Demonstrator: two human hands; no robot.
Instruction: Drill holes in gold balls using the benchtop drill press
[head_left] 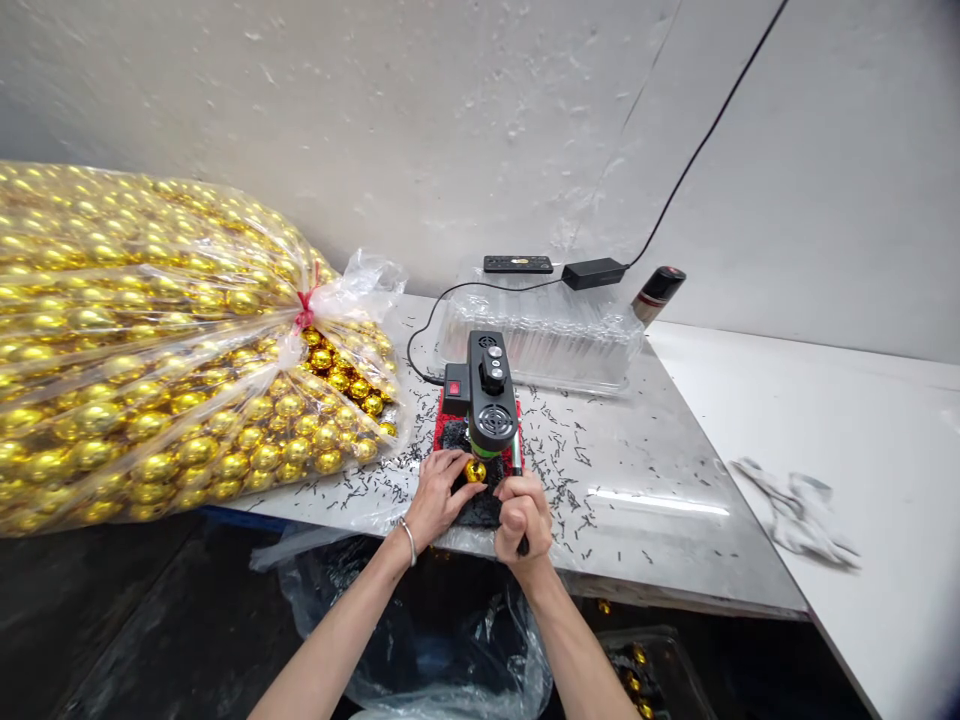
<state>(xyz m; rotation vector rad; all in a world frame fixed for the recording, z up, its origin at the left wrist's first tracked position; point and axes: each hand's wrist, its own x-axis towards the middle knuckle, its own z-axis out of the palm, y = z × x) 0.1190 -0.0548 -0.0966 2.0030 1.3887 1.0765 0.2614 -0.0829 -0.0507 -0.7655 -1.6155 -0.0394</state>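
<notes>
A black bench machine (pixel 491 400) with a round vented head stands on a red and black mat (pixel 480 510) near the table's front edge. Under its head sits a shiny gold ball (pixel 475 470), pinched between the thumb and fingers of my left hand (pixel 441 492), which wears a silver bracelet. On the machine's right side, my right hand (pixel 525 515) is wrapped round the black grip of its lever (pixel 517 460). The lever's lower end shows below my fingers.
A large clear bag of gold balls (pixel 150 370) lies at the left. Behind the machine are a clear plastic tray (pixel 547 350), a power adapter (pixel 594 273) and a can (pixel 658 294). Black scraps litter the metal table (pixel 637 460). A plastic bag (pixel 442 650) hangs below.
</notes>
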